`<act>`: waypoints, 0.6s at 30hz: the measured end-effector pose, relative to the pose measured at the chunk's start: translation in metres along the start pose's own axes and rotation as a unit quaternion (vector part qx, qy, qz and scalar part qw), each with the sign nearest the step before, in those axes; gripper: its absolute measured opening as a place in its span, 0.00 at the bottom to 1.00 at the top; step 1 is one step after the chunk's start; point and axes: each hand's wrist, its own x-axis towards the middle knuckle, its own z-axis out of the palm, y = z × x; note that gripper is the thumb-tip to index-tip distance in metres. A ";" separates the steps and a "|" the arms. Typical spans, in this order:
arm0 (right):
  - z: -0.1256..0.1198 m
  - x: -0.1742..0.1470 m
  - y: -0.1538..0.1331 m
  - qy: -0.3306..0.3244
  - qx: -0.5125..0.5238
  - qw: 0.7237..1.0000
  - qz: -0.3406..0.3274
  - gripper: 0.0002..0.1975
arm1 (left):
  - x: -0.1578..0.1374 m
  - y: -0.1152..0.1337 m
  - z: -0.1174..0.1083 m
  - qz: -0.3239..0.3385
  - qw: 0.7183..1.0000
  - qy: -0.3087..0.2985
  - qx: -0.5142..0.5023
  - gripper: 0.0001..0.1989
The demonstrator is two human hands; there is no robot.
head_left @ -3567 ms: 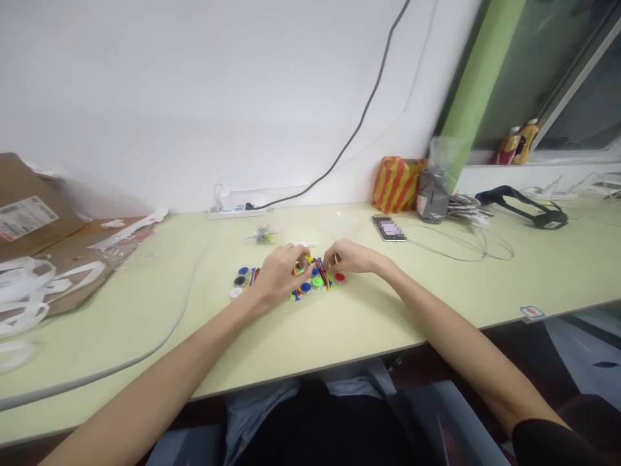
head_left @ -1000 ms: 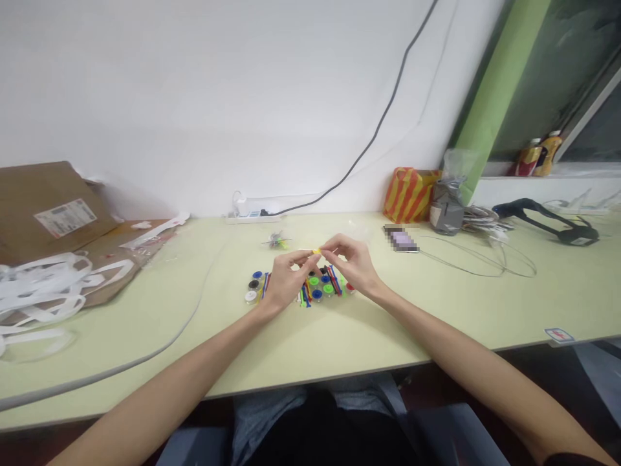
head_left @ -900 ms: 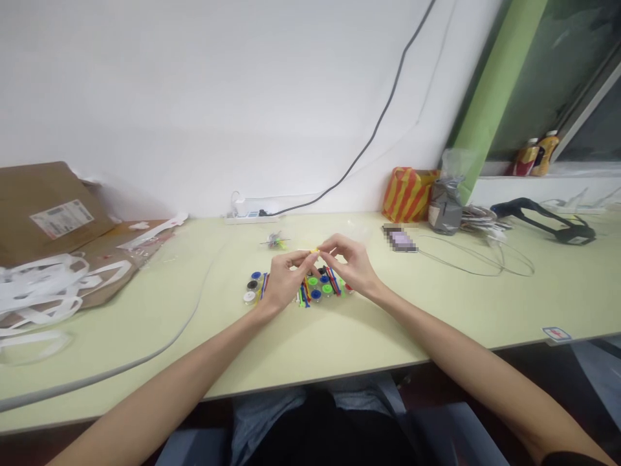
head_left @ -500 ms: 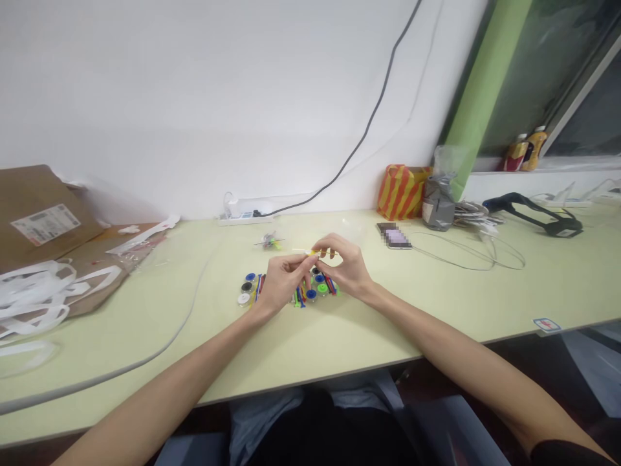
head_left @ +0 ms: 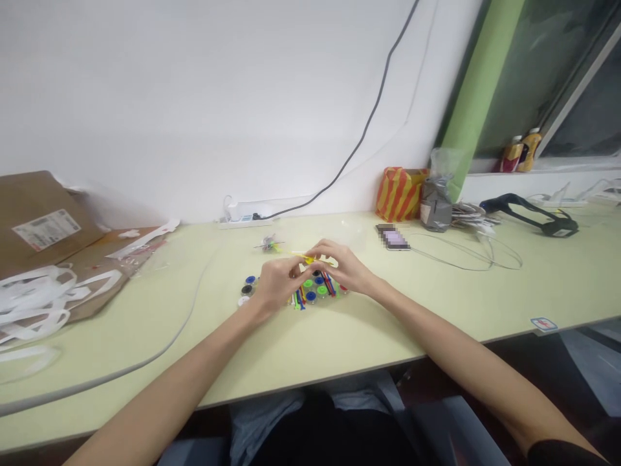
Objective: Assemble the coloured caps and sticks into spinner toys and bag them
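Observation:
Both my hands meet above the table, pinching a small yellow plastic piece (head_left: 308,259) between them. My left hand (head_left: 277,282) is closed, its fingertips at the left part of the piece. My right hand (head_left: 345,266) curls over it from the other side with thumb and fingers on it. A thin white stick (head_left: 297,252) shows beside the yellow piece; whether they are joined I cannot tell. Below the hands lie small round pieces with coloured centres, such as a blue one (head_left: 311,296) and a green one (head_left: 323,291), beside slim coloured plastic sticks (head_left: 299,299). The left hand hides part of them.
Behind the hands lies a small coloured assembly (head_left: 270,243). A power strip (head_left: 246,221) runs along the wall. To the right are a phone (head_left: 394,237), a striped bag (head_left: 398,194) and a black headset (head_left: 528,213). White straps (head_left: 48,298) and a grey cable (head_left: 160,349) occupy the left.
My left hand has turned, its back now more toward me, and the fingers have shifted around the yellow piece. More of the yellow piece shows between the hands. The view has moved slightly.

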 end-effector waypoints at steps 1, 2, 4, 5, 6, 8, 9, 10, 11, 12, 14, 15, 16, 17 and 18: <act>0.001 0.000 -0.001 0.016 0.003 1.000 0.005 0.09 | 0.000 -0.002 0.001 0.006 1.000 0.002 0.020 0.19; 0.003 0.001 -0.002 0.031 0.006 0.999 0.009 0.08 | 0.000 -0.004 0.001 0.006 0.999 0.004 0.036 0.20; 0.004 0.002 0.001 0.046 0.009 0.999 0.019 0.07 | 0.000 -0.006 0.002 -0.001 0.998 0.001 0.062 0.23; 0.004 0.002 0.004 0.052 0.008 0.998 0.027 0.06 | 0.001 -0.006 0.002 -0.004 0.997 -0.005 0.075 0.23; 0.003 0.003 0.009 0.062 0.003 0.997 0.039 0.06 | 0.001 -0.007 0.001 -0.007 0.996 -0.011 0.087 0.22; 0.001 0.006 0.024 0.083 -0.019 0.994 0.072 0.04 | 0.003 -0.007 -0.002 -0.014 0.994 -0.022 0.107 0.19; 0.001 0.008 0.033 0.088 -0.033 0.991 0.091 0.04 | 0.005 -0.008 -0.004 -0.021 0.993 -0.022 0.116 0.19; 0.001 0.010 0.043 0.084 -0.048 0.989 0.109 0.03 | 0.006 -0.008 -0.006 -0.029 0.992 -0.018 0.123 0.18; 0.001 0.013 0.052 0.068 -0.061 0.988 0.124 0.02 | 0.006 -0.009 -0.009 -0.038 0.991 -0.012 0.130 0.17; 0.002 0.017 0.061 0.044 -0.071 0.987 0.137 0.01 | 0.007 -0.010 -0.011 -0.047 0.990 -0.003 0.135 0.17; 0.008 0.024 0.075 -0.015 -0.092 0.985 0.148 0.00 | 0.008 -0.012 -0.015 -0.059 0.988 0.013 0.139 0.16; 0.011 0.028 0.079 -0.044 -0.108 0.982 0.146 0.01 | 0.008 -0.014 -0.016 -0.061 0.988 0.019 0.139 0.16; 0.015 0.032 0.082 -0.074 -0.129 0.979 0.142 0.02 | 0.009 -0.015 -0.017 -0.061 0.988 0.024 0.138 0.16; 0.019 0.035 0.084 -0.101 -0.153 0.974 0.137 0.02 | 0.009 -0.016 -0.018 -0.060 0.988 0.028 0.136 0.15; 0.023 0.038 0.085 -0.122 -0.173 0.968 0.133 0.03 | 0.009 -0.017 -0.018 -0.059 0.989 0.031 0.135 0.15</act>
